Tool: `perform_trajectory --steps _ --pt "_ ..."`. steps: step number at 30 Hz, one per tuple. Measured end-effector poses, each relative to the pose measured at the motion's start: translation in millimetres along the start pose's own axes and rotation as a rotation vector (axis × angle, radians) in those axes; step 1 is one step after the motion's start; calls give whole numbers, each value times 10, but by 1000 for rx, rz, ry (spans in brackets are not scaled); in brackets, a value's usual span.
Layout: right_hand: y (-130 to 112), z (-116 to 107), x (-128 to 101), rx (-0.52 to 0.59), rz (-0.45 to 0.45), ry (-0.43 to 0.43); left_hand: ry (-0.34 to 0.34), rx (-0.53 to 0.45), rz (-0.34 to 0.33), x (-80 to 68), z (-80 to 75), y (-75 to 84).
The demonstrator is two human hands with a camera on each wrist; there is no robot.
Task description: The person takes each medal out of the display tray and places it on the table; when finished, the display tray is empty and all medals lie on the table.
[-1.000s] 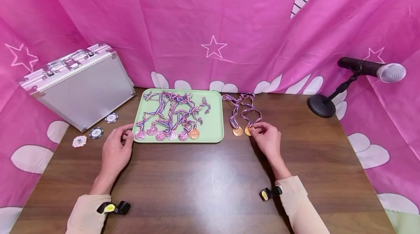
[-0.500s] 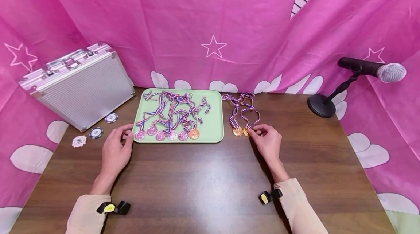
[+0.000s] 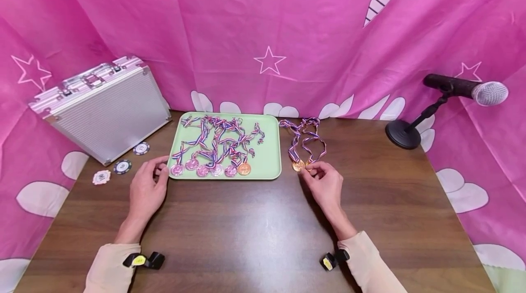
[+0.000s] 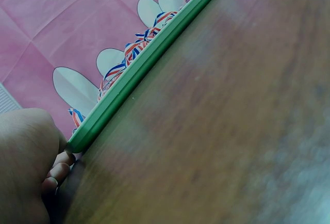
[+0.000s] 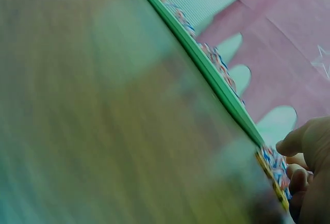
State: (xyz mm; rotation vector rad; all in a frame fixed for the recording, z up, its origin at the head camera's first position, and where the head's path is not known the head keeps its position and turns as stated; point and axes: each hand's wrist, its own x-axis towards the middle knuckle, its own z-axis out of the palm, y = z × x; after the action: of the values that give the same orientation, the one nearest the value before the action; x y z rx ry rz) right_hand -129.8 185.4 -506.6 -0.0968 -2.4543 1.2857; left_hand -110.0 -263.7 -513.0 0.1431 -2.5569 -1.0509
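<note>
Right hand point(image 3: 324, 184) loose, fingers bent and a little apart in the right wrist view, fingertips at the near edge of a gold medal point(image 3: 297, 166); actual contact cannot be told. A second gold medal, mostly hidden by the fingers, lies just to its right. Their striped ribbons point(image 3: 294, 144) run away across the table point(image 3: 263, 233), right of the green tray point(image 3: 273, 165). Left hand point(image 3: 147, 189) at the tray's left rim, thumb and forefinger touching the edge, other fingers curled; whether it pinches cannot be told. In the tray, six medals in a row along the near side: five pinkish or pale, one orange point(image 3: 244, 169) at the right end; ribbons tangled behind. Farther left, three chips point(image 3: 122, 166) beside a silver case point(image 3: 111, 117). Far right, a microphone point(image 3: 457, 87) on a stand. Pink curtain point(image 3: 230, 23) behind.
</note>
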Motion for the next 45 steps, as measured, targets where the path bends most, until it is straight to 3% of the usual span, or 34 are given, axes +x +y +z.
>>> perform_trajectory --steps 6,13,26,34,41,45 --pt "-230 192 -54 64 -89 -52 8 1 -3 8 -2 -8" --pt "-502 487 -75 92 -114 -153 -1 -5 -12 8 2 -7" --pt "-799 924 -31 -120 -227 -266 -2 -3 -8 5 13 5" --pt "-573 1196 60 -264 -201 -308 -9 5 -26 5 2 -11" --pt "-859 942 101 -247 -132 -399 -12 1 -23 11 2 0" --pt "-765 906 149 -233 -152 -412 -9 -1 -20 6 5 -2"
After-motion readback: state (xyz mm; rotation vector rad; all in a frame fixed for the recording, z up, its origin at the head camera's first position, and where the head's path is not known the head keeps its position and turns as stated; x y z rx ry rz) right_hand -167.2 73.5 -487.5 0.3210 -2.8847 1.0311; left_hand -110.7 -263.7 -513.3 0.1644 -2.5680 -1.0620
